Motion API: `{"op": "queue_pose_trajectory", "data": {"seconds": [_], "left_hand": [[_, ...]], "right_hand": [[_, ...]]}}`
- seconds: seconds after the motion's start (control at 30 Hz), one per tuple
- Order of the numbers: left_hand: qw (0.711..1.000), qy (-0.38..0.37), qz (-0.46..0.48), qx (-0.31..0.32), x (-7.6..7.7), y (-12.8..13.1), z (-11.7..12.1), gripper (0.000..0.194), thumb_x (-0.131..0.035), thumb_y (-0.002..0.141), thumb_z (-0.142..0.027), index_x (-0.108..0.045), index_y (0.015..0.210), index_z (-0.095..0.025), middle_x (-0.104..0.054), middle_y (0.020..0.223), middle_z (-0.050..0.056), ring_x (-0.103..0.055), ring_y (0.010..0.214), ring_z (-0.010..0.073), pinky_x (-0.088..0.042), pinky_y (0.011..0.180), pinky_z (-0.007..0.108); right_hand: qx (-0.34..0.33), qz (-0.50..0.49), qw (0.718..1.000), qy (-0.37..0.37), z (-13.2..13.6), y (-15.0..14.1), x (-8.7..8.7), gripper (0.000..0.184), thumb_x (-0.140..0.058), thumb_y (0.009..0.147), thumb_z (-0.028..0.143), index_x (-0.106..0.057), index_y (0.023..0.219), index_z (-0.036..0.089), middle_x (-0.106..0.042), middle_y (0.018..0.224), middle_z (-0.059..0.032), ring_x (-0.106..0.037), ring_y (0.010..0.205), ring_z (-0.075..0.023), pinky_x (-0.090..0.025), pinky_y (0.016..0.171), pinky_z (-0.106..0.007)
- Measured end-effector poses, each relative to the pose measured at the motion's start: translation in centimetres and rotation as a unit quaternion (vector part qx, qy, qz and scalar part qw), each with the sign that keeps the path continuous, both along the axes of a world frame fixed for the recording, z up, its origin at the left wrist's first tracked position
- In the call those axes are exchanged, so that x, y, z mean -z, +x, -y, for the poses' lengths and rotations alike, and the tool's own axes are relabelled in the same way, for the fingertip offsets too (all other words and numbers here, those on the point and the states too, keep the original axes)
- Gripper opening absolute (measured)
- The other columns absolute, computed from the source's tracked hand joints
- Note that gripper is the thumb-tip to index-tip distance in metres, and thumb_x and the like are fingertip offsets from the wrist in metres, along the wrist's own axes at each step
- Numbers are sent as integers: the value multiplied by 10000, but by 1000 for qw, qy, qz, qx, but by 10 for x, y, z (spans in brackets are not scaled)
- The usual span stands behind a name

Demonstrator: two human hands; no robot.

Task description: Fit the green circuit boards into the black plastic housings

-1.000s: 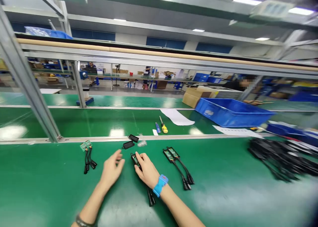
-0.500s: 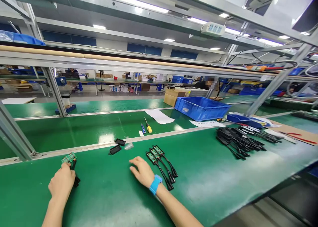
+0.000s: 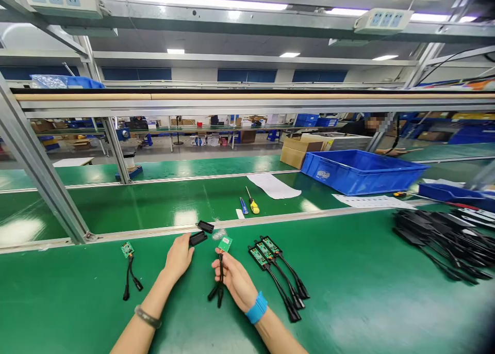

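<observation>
My right hand [image 3: 235, 277] is closed on a small green circuit board with black cables [image 3: 221, 263], held upright above the green bench. My left hand [image 3: 178, 256] reaches forward and its fingertips grip a black plastic case half [image 3: 198, 238]. A second black case half [image 3: 205, 226] lies just behind it, beside a small clear bag [image 3: 219, 234]. Three assembled units with boards and black cables [image 3: 276, 269] lie in a row to the right of my right hand. One more board with cables [image 3: 129, 269] lies alone to the left.
A pile of black cable parts [image 3: 444, 243] covers the bench's right side. Beyond a metal rail, a yellow-handled screwdriver [image 3: 253, 203], a blue pen [image 3: 244, 206], papers [image 3: 274, 184] and a blue bin [image 3: 359, 171] sit on the far belt. A slanted metal post [image 3: 38, 173] stands at left.
My left hand left the boards at the far left and moved to the black case half. My right hand now holds a board with cables. One board remains at left.
</observation>
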State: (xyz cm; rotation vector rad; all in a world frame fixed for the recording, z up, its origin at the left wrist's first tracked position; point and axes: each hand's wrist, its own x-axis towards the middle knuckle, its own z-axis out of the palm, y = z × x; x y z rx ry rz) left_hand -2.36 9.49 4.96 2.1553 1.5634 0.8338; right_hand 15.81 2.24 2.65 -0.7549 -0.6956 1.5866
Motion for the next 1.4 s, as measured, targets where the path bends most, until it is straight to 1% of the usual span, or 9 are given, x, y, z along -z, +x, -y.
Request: {"op": "queue_pose_trajectory", "data": {"seconds": [0.1,0.23,0.33,0.5,0.63,0.77,0.93,1.23,1.4], "left_hand": [[1000,9,2,-11,11,9,-19,475,-555,775,-113,-516,1248,-89,-556,1225,215,-480,1181,352,-331,1019,490],[999,13,51,-15,12,16,-12,444,-565,755,-130,-560,1199,-125,-568,1156,177,-525,1100,341,-360,988,495],[992,-15,125,2,10,15,11,382,-580,739,-166,-590,1120,-140,-588,1101,141,-582,990,283,-457,890,414],[942,-125,305,53,7,12,54,365,-624,770,-231,-569,1117,-130,-660,1045,109,-629,936,205,-500,856,307],[780,-252,570,56,3,12,75,496,-781,710,-239,-592,1157,-132,-636,1138,122,-601,1016,210,-483,883,289],[700,-284,650,89,4,12,83,501,-764,754,-188,-580,1219,-150,-607,1214,134,-568,1113,238,-444,995,369],[681,-283,669,94,8,12,88,478,-724,796,-186,-566,1247,-177,-542,1323,132,-507,1215,274,-408,1055,416],[705,-252,662,45,16,20,93,444,-741,780,-286,-581,1175,-163,-587,1244,153,-561,1144,291,-483,945,407],[738,-231,634,-13,22,26,93,440,-735,775,-392,-567,1077,-120,-645,1113,175,-637,972,257,-526,826,367]], "right_hand": [[14,179,981,72,-2,14,-2,469,-551,849,488,-594,1156,135,-565,744,-19,-423,483,-80,-321,438,-224],[116,450,858,219,-1,27,-9,355,-453,911,342,-656,1159,188,-571,812,-53,-521,613,-133,-417,586,-284],[159,513,798,274,3,28,-13,339,-428,923,268,-668,1157,223,-590,912,-75,-571,816,-176,-444,740,-306],[134,504,806,281,15,18,-17,319,-436,930,263,-675,1140,229,-600,905,-62,-579,786,-156,-460,690,-267],[98,479,830,267,20,13,-17,324,-442,928,285,-675,1145,224,-598,897,-63,-573,730,-148,-479,610,-249],[52,439,866,235,21,11,-9,329,-481,903,316,-669,1156,224,-580,911,-63,-557,630,-125,-490,491,-231],[19,415,887,203,23,5,-5,331,-532,869,336,-677,1148,233,-575,923,-72,-568,629,-140,-508,452,-245],[54,521,810,264,28,-3,-1,263,-552,852,235,-726,1046,275,-591,808,-59,-555,688,-173,-453,607,-304],[47,493,833,245,32,-10,4,198,-564,835,231,-689,987,242,-590,842,-54,-567,683,-167,-466,561,-281]]}}
